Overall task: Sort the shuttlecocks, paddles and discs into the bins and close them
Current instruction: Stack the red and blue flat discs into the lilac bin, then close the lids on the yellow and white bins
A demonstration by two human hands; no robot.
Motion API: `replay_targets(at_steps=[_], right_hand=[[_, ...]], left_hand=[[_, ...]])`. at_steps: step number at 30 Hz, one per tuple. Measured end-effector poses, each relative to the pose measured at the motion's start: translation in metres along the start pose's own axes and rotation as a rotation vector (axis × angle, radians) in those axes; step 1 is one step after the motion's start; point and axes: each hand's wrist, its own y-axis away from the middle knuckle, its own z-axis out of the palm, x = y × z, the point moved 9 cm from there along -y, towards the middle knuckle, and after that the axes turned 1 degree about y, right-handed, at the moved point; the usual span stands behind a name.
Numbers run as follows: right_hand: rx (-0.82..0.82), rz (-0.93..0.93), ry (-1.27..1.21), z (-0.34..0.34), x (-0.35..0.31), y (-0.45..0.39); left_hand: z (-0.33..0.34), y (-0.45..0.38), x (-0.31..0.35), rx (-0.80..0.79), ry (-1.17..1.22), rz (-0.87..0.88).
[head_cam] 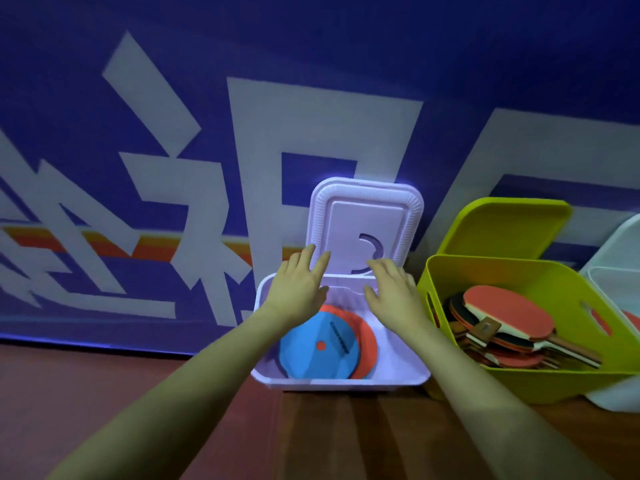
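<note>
Lilac bin: sits at lower centre of the frame on the wooden floor, open, against the blue printed wall.
Discs: a blue disc on top of an orange one, lying flat inside the lilac bin, left of its middle.
Lilac lid: stands upright at centre frame behind the bin's far rim, leaning back on the wall; not yet on the bin.
Left hand: fingers straight and spread, tips at the lid's lower left edge; contact is probable but cannot be confirmed.
Right hand: fingers extended and loosely spread, over the lid's lower right by the curved handle recess; nothing is pinched.
Green bin: right of the lilac bin and just beside it, open, holding the paddles in a loose pile; its green lid stands tilted behind it.
White bin: partly cut off at the right edge; contents unclear.
Shuttlecocks: none visible.
Step judged: closing the lilac bin.
Risk 1: flat fingers give no grip, so the lid could slide down behind the bin.
Risk 2: a lid lowered off-square could catch a rim corner and sit proud.
Risk 3: the right forearm passes near the green bin and could nudge it.
</note>
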Motion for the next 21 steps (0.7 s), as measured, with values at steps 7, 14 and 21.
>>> replay_targets(at_steps=[7, 14, 21], right_hand=[[0.269, 0.088, 0.071, -0.062, 0.036, -0.047], [0.136, 0.258, -0.016, -0.035, 0.077, -0.065], [0.128, 0.244, -0.321, -0.018, 0.08, -0.078]], left_hand=[[-0.045, -0.064, 0.011, 0.135, -0.092, -0.042], [-0.03, -0.106, 0.005, 0.104, -0.158, -0.134], [-0.021, -0.116, -0.004, 0.127, -0.052, -0.148]])
